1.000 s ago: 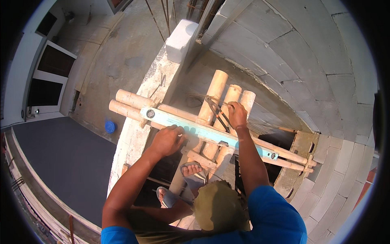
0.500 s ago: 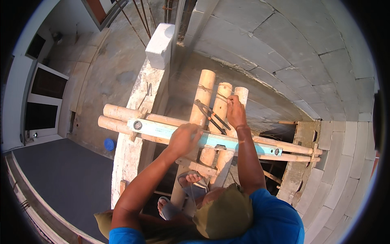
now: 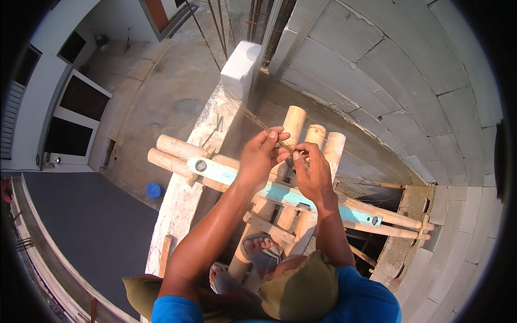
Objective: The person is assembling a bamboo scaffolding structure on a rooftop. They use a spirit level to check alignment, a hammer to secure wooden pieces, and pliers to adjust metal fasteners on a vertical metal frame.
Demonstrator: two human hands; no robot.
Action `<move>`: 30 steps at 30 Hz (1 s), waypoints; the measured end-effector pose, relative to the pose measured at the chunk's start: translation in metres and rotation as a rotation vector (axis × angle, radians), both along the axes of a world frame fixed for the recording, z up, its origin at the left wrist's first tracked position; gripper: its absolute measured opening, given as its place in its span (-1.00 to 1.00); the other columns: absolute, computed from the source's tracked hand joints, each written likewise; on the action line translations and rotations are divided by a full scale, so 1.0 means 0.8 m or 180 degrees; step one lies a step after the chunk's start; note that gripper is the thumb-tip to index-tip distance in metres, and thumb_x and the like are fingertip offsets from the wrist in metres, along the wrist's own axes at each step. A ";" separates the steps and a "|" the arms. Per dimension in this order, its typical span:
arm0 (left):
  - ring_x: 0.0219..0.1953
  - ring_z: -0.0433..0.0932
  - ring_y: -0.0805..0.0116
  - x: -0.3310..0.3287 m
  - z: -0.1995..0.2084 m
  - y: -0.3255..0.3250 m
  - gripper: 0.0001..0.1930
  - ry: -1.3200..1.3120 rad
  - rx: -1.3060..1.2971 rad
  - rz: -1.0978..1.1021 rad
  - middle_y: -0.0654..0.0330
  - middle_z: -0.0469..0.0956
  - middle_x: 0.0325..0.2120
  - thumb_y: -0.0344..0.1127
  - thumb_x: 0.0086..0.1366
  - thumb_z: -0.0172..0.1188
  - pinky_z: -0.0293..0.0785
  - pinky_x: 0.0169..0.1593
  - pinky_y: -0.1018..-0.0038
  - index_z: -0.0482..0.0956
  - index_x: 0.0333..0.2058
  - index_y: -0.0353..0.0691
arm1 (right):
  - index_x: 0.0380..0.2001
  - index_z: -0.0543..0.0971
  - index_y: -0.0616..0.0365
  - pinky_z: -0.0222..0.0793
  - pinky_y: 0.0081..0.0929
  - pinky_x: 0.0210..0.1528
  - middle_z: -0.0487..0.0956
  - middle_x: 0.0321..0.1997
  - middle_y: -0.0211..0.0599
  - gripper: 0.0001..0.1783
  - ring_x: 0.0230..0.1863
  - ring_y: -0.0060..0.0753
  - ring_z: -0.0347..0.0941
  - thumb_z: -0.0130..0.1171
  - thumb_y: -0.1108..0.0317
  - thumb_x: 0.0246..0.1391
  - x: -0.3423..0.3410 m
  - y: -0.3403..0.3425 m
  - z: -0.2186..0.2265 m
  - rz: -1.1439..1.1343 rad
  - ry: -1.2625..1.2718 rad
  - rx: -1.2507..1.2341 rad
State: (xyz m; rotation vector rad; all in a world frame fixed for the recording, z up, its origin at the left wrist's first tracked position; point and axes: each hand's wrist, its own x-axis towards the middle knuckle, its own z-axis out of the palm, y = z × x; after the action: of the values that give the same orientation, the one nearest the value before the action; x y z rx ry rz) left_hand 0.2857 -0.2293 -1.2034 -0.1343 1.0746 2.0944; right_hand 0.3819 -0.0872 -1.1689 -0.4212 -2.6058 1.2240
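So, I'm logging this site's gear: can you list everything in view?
Tie wire: strands uncounted, brown, centre
Crosswise bamboo poles: two, tan, centre
Spirit level: one, turquoise, on those poles
Lengthwise bamboo poles: three, tan, centre
Block: one, white, on left ledge
Steel rods: several, rusty, top
Block wall: one, grey, right
Round container: one, blue, left
Sandals: two, grey, bottom
Sleeves: two, blue, bottom
Hands: two (left, right), bare, at wire

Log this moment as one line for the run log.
left hand: pinching thin strands | right hand: pinching them too | things: turquoise level lying across bamboo poles | rest: blue container on floor
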 end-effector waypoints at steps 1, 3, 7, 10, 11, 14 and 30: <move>-0.03 0.69 0.31 0.005 0.000 -0.007 -0.59 0.0021 -0.0099 -0.0045 0.11 0.61 0.10 -0.13 0.62 0.07 0.65 0.13 0.39 0.47 0.27 -0.25 | 0.00 0.55 0.18 0.50 -0.14 -0.10 0.66 -0.12 -0.03 -0.76 -0.18 0.03 0.59 0.20 0.31 0.37 -0.005 -0.009 0.010 0.0023 0.0063 -0.0050; 0.02 0.68 0.31 0.017 -0.001 -0.015 -0.61 -0.0079 0.0033 -0.0022 0.12 0.61 0.10 -0.14 0.63 0.07 0.65 0.13 0.39 0.49 0.26 -0.23 | -0.01 0.57 0.21 0.51 -0.14 -0.09 0.66 -0.13 -0.05 -0.74 -0.18 0.02 0.58 0.21 0.27 0.37 -0.019 -0.026 0.024 0.0071 0.0046 -0.0392; 0.06 0.67 0.33 0.034 -0.018 -0.029 -0.64 -0.0015 0.0010 -0.0060 0.19 0.63 0.04 -0.15 0.64 0.04 0.63 0.13 0.40 0.51 0.23 -0.22 | -0.16 0.63 0.23 0.50 -0.12 -0.08 0.65 -0.16 -0.06 -0.79 -0.11 0.02 0.56 0.18 0.28 0.38 -0.037 -0.040 -0.001 0.0562 0.0538 0.0464; -0.03 0.68 0.30 0.042 -0.025 -0.035 -0.75 -0.0191 0.0073 0.0449 0.24 0.63 -0.19 -0.17 0.65 0.00 0.62 0.11 0.29 0.51 0.06 -0.20 | -0.18 0.61 0.22 0.48 -0.09 -0.11 0.65 -0.20 -0.05 -0.82 -0.15 0.07 0.56 0.17 0.31 0.39 -0.025 -0.048 0.001 0.0278 0.0462 0.0379; -0.06 0.68 0.28 0.042 -0.036 -0.035 -0.78 -0.0394 0.0158 0.0761 0.24 0.61 -0.23 -0.19 0.65 -0.01 0.61 0.11 0.26 0.49 0.02 -0.19 | -0.21 0.58 0.22 0.44 -0.24 -0.24 0.60 -0.36 -0.15 -0.82 -0.33 -0.16 0.53 0.16 0.31 0.42 -0.022 -0.051 0.001 0.0075 0.0566 0.0180; -0.34 0.54 0.32 0.035 -0.043 -0.032 -0.83 -0.1100 0.0680 0.1456 0.28 0.44 -0.44 -0.24 0.66 -0.11 0.54 -0.04 0.23 0.43 -0.10 -0.13 | -0.20 0.57 0.21 0.32 -0.42 -0.37 0.49 -0.50 -0.27 -0.81 -0.47 -0.45 0.39 0.17 0.29 0.44 -0.003 -0.052 0.004 0.0119 0.0068 -0.0731; -0.67 -0.01 0.53 0.003 -0.103 0.023 -0.76 -0.1419 0.0087 0.1986 0.39 0.07 -0.60 -0.20 0.67 -0.19 0.02 -0.57 0.47 0.30 -0.27 -0.08 | -0.03 0.53 0.23 -0.11 -0.66 -0.57 0.28 -0.55 -0.62 -0.77 -0.60 -0.83 -0.02 0.13 0.26 0.52 0.106 0.143 0.262 -0.1508 0.2278 0.0065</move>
State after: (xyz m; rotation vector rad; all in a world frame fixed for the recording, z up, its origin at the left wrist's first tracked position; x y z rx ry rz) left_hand 0.2883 -0.2106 -1.2860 -0.9815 0.7856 2.4412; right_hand 0.4669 0.0274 -0.9590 -0.4545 -1.7804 0.9494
